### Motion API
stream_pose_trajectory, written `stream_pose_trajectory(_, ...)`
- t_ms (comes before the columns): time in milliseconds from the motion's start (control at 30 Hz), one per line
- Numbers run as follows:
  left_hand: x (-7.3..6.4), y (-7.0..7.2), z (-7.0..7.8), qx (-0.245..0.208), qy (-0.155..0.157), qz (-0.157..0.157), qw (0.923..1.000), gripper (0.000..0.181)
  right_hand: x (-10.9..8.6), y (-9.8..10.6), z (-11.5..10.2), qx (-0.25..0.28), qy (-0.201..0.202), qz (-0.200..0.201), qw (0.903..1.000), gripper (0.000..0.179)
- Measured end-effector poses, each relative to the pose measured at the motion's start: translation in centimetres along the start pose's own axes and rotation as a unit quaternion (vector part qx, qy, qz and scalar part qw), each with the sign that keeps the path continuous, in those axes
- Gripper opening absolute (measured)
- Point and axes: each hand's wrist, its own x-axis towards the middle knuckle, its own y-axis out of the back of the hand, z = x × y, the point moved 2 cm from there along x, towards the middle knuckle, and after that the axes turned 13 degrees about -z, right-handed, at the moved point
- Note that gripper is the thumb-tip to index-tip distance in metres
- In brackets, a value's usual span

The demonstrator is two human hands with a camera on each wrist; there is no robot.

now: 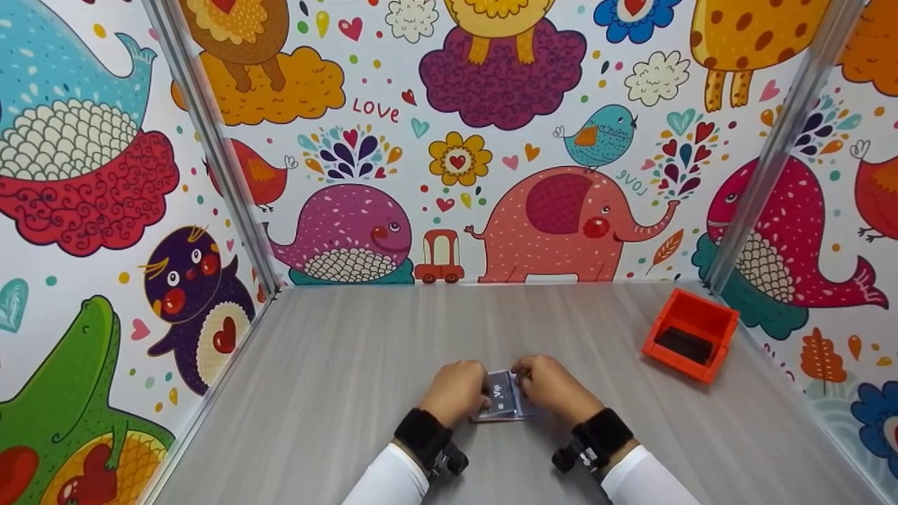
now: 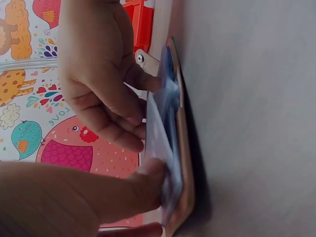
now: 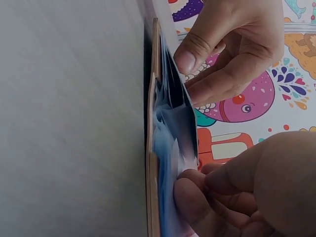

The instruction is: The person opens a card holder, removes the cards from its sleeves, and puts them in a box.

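A card holder with a tan cover and clear plastic sleeves lies spread on the table between both hands. On its left side shows a dark card with white "Vip" lettering. My left hand grips the left side of the holder, thumb over the card. The right hand has its fingers curled at the sleeves on the other side, fingertips pinching at a sleeve edge. A snap tab sticks out from the holder beyond the right hand in the left wrist view.
An orange-red bin with a dark flat thing in it stands at the right back of the grey table. Cartoon-printed walls enclose the table at the back and both sides.
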Motion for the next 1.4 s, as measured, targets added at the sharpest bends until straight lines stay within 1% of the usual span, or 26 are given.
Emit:
stream_pose_trajectory(100, 0.0, -0.2, 0.1, -0.002, -0.003, 0.001, 1.0000, 0.023, 0.0, 0.0, 0.1, -0.002, -0.003, 0.001, 1.0000, 0.021)
stream_pose_trajectory(200, 0.0, -0.3, 0.2, 0.009, -0.007, 0.007, 0.9999, 0.028, 0.0, -0.1, 0.2, 0.008, -0.011, -0.003, 0.9999, 0.020)
stream_pose_trajectory(300, 0.2, -0.6, 0.4, 0.023, -0.018, 0.015, 0.9995, 0.031, 0.2, -0.2, 0.6, 0.046, -0.033, -0.010, 0.9983, 0.021)
stream_pose_trajectory(367, 0.3, -0.7, 0.5, 0.038, -0.025, 0.018, 0.9988, 0.032, 0.2, -0.3, 0.9, 0.087, -0.054, -0.016, 0.9947, 0.025)
stream_pose_trajectory(500, 0.5, -1.1, 0.7, 0.052, -0.028, 0.018, 0.9981, 0.031, 0.2, -0.4, 1.5, 0.170, -0.098, -0.019, 0.9805, 0.033)
stream_pose_trajectory(600, 0.5, -1.1, 0.8, 0.057, -0.027, 0.020, 0.9978, 0.031, 0.0, -0.4, 1.7, 0.224, -0.120, -0.020, 0.9670, 0.031)
stream_pose_trajectory(733, 0.5, -1.2, 0.9, 0.064, -0.028, 0.024, 0.9973, 0.032, -0.1, -0.6, 1.6, 0.300, -0.124, -0.034, 0.9454, 0.027)
stream_pose_trajectory(800, 0.4, -1.2, 0.9, 0.066, -0.028, 0.025, 0.9971, 0.032, -0.2, -0.7, 1.5, 0.327, -0.121, -0.042, 0.9362, 0.025)
stream_pose_trajectory(867, 0.4, -1.1, 0.9, 0.066, -0.029, 0.026, 0.9970, 0.032, -0.2, -0.8, 1.4, 0.343, -0.121, -0.047, 0.9305, 0.021)
stream_pose_trajectory(933, 0.4, -1.1, 0.9, 0.065, -0.028, 0.027, 0.9971, 0.032, -0.2, -0.8, 1.3, 0.350, -0.122, -0.049, 0.9274, 0.017)
stream_pose_trajectory(1033, 0.4, -1.0, 1.0, 0.063, -0.024, 0.027, 0.9974, 0.033, -0.2, -0.8, 1.1, 0.356, -0.127, -0.052, 0.9243, 0.013)
stream_pose_trajectory(1100, 0.4, -1.0, 1.0, 0.065, -0.022, 0.027, 0.9973, 0.034, -0.2, -0.7, 1.1, 0.354, -0.130, -0.054, 0.9244, 0.011)
stream_pose_trajectory(1167, 0.4, -1.0, 1.1, 0.073, -0.021, 0.029, 0.9967, 0.033, -0.2, -0.6, 1.1, 0.348, -0.132, -0.057, 0.9266, 0.012)
stream_pose_trajectory(1300, 0.3, -1.1, 1.2, 0.101, -0.026, 0.036, 0.9939, 0.030, -0.2, -0.1, 1.1, 0.327, -0.130, -0.052, 0.9344, 0.016)
stream_pose_trajectory(1400, 0.2, -1.1, 1.3, 0.112, -0.025, 0.043, 0.9925, 0.029, -0.2, 0.3, 1.1, 0.319, -0.129, -0.049, 0.9377, 0.019)
